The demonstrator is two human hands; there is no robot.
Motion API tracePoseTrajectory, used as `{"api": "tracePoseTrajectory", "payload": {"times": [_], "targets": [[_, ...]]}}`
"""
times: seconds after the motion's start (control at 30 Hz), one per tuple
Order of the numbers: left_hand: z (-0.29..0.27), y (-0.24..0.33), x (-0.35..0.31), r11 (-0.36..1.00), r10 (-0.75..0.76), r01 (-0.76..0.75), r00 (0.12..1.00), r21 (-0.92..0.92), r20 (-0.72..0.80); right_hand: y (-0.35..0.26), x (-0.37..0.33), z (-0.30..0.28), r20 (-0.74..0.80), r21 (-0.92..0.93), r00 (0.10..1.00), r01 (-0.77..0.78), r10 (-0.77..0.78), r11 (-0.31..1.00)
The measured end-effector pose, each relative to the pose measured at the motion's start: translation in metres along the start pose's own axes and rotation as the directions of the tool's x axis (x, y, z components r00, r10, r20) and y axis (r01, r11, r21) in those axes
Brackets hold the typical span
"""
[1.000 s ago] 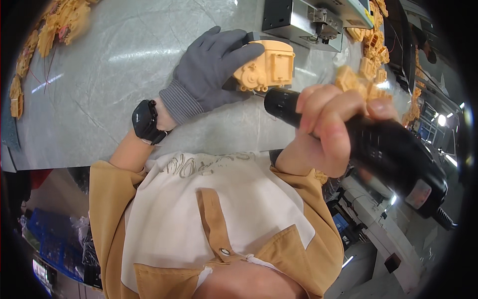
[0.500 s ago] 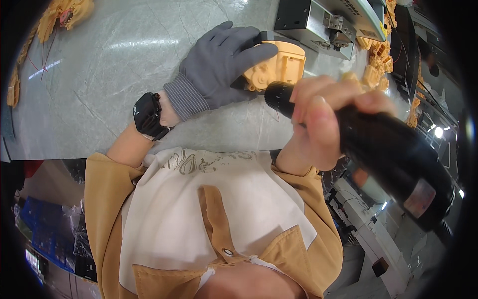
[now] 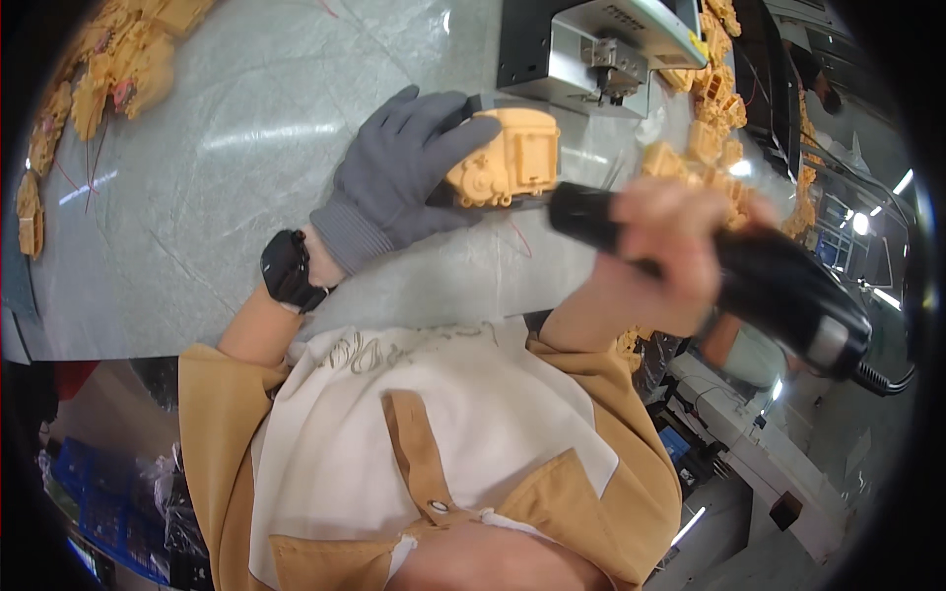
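Observation:
My left hand (image 3: 409,163), in a grey knit glove, is wrapped round the left side of an orange-yellow plastic housing (image 3: 532,148) on the table. Dark fixture parts (image 3: 507,101) show behind the housing, and a thin red wire (image 3: 519,234) trails below it. In my bare right hand (image 3: 675,236), blurred by motion, is a black corded electric screwdriver (image 3: 778,286). Its front end points left toward the housing, with a gap between them. The bit cannot be made out.
A metal machine (image 3: 581,59) with a box body stands behind the housing. Orange-yellow plastic parts lie piled at the far left (image 3: 128,69) and along the right (image 3: 714,118). The grey table (image 3: 227,187) ends just before my body. Part of another person (image 3: 754,350) shows beyond my right arm.
My right hand has drawn the screwdriver to the right, away from the housing. My left hand keeps its hold. The whole view has shifted, showing more of the left pile.

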State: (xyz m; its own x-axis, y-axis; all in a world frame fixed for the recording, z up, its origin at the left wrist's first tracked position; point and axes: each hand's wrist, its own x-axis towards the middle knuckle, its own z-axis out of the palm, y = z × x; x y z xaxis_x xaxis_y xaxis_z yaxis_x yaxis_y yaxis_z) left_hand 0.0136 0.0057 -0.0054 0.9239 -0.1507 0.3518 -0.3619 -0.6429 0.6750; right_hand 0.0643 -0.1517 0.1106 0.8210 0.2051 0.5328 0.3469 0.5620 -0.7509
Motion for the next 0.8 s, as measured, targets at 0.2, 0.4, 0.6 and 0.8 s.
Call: {"api": "tracePoseTrajectory", "payload": {"times": [0.2,0.4,0.6,0.8], "targets": [[0.001,0.003,0.005,1.000,-0.002,0.002,1.000,-0.011,-0.007,0.014,0.081,-0.043,-0.203,-0.441,0.933,0.184,-0.298,0.878],[0.001,0.006,0.002,1.000,-0.018,0.018,1.000,-0.012,0.015,0.035,0.088,-0.052,-0.192,-0.456,0.971,0.037,-0.139,0.889],[-0.001,0.004,-0.001,0.999,-0.023,0.022,0.999,-0.024,-0.032,-0.004,0.031,-0.019,-0.029,-0.263,0.997,0.060,-0.070,0.963],[-0.001,0.003,0.002,1.000,-0.013,0.012,0.998,-0.021,-0.067,0.010,0.021,0.017,-0.058,-0.579,0.998,-0.047,0.016,0.814]]}}
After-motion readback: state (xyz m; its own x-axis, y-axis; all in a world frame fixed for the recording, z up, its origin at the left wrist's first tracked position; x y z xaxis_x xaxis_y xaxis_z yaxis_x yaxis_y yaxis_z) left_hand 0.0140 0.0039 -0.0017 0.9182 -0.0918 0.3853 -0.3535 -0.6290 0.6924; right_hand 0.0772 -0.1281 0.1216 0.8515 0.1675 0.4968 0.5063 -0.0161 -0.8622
